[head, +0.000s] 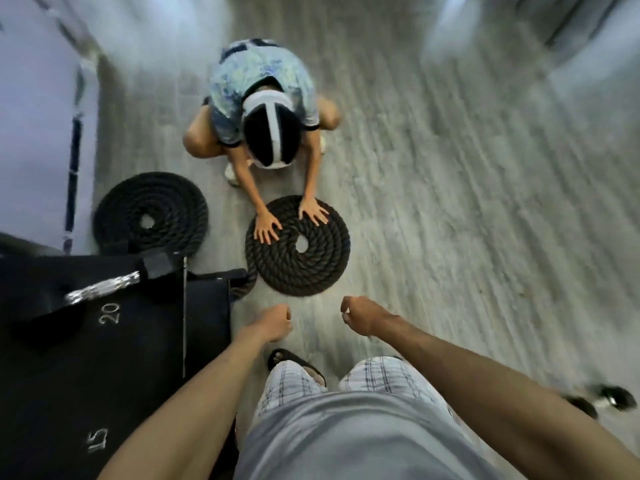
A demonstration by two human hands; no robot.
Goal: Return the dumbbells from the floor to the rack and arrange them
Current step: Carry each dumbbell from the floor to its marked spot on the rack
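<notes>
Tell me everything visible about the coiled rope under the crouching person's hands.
The battle rope is thick, black and twisted, wound flat into a round spiral with a small open hole at its centre. It lies on the grey wood-look floor, right of a second coil. A crouching person presses both palms on its far part, fingers spread. Its tail leaves the near left edge and disappears behind the dumbbell rack corner.
</notes>
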